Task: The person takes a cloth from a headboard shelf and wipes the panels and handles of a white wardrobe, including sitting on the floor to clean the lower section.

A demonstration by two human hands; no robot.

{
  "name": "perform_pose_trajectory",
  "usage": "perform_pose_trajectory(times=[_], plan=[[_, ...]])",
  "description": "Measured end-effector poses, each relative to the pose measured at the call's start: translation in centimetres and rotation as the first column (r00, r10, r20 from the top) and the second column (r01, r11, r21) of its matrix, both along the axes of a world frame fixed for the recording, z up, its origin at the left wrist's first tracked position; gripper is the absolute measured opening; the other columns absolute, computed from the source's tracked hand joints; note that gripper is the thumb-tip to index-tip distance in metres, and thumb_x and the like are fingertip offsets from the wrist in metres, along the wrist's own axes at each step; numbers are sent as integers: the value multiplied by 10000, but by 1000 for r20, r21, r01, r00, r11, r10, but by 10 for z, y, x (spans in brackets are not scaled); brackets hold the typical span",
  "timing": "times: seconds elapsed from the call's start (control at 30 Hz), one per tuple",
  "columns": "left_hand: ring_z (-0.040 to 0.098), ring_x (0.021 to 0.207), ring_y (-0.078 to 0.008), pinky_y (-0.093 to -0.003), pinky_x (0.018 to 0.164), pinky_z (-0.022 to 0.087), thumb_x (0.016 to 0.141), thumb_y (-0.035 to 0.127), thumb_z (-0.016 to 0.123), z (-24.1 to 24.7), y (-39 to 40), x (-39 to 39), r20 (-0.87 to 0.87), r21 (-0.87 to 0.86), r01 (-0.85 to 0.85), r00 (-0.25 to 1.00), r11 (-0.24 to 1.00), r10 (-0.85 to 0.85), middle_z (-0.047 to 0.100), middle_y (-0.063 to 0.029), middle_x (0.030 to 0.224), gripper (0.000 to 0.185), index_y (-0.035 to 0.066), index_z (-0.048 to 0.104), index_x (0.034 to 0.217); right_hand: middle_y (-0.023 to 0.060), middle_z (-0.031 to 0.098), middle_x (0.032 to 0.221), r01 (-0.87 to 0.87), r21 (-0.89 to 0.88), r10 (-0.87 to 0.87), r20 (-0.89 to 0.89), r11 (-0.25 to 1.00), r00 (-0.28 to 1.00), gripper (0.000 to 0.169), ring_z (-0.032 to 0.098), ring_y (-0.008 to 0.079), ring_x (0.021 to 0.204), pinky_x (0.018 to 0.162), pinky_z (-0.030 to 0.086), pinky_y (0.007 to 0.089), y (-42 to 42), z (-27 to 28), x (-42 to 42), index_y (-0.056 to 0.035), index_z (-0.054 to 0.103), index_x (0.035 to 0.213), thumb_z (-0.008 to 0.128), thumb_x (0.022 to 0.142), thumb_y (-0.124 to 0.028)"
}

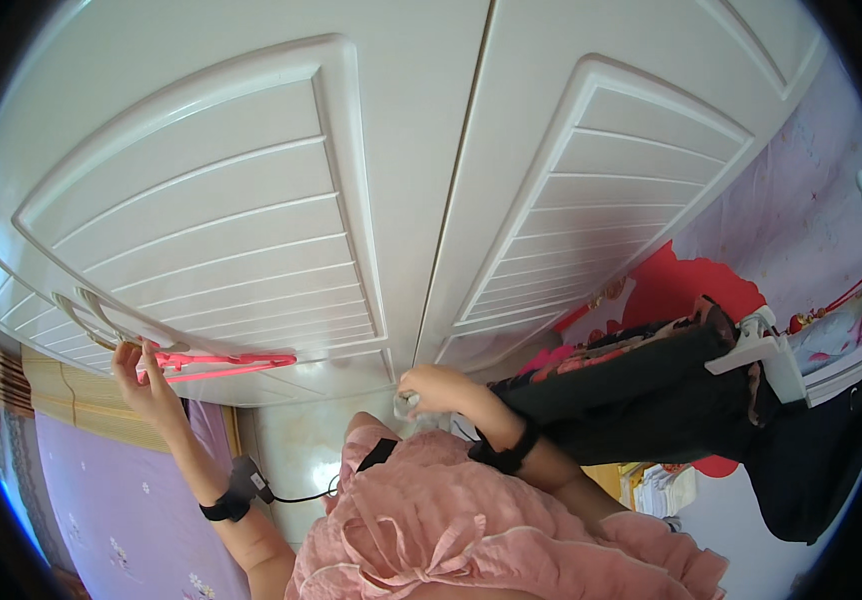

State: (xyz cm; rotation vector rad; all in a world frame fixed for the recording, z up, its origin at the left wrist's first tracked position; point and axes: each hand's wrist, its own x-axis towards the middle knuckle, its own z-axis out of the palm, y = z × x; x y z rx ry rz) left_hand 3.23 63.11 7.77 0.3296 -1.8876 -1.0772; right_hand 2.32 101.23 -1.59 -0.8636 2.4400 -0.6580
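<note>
My left hand point(139, 381) is raised at the white wardrobe door, with its fingers around one end of a pink clothes hanger point(232, 364). The fingertips are also close to the curved door handles point(100, 315), and whether they grip the hanger or only touch it is unclear. Low in front of the wardrobe, my right hand point(434, 391) is curled around a small whitish thing point(404, 405), mostly hidden by the fingers. The wardrobe's panelled doors point(393, 165) are closed and fill the upper view.
Dark clothes point(626, 405) hang close on my right from a white rack point(765, 364). To the left is a bed with a purple cover point(123, 495) and a woven mat point(93, 397). Pale tiles point(296, 442) cover the floor. A black cable point(299, 499) runs from my left wrist's device.
</note>
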Motion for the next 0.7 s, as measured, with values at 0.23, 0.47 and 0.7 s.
perform_pose_trajectory(times=[0.23,0.47,0.7], plan=[[565,901,-125,-242,686,452,890,159,594,-2,1,5,-1,61,-8,1000,998,8,590,-75,996,318,2,505,1152,85,607,1070,-51,-693,-566,-626,719,537,416,546,273,961,796,444,345,15,207,-9,-113,655,1037,672,638,6],[556,924,-142,-260,662,468,886,183,604,-1,1,-1,2,15,-15,1000,1000,15,563,-76,1017,362,-9,494,1173,105,633,1032,-267,-685,-733,-658,677,-171,351,566,231,928,804,435,328,9,285,-55,-57,655,1008,713,665,-9],[543,948,-144,-267,730,448,893,170,593,-8,2,-1,-17,33,-40,999,999,40,561,-85,1037,369,-13,473,1190,14,596,1058,-107,-710,-716,-697,696,-28,394,500,212,898,759,410,332,12,148,-40,-150,693,987,609,618,-38]])
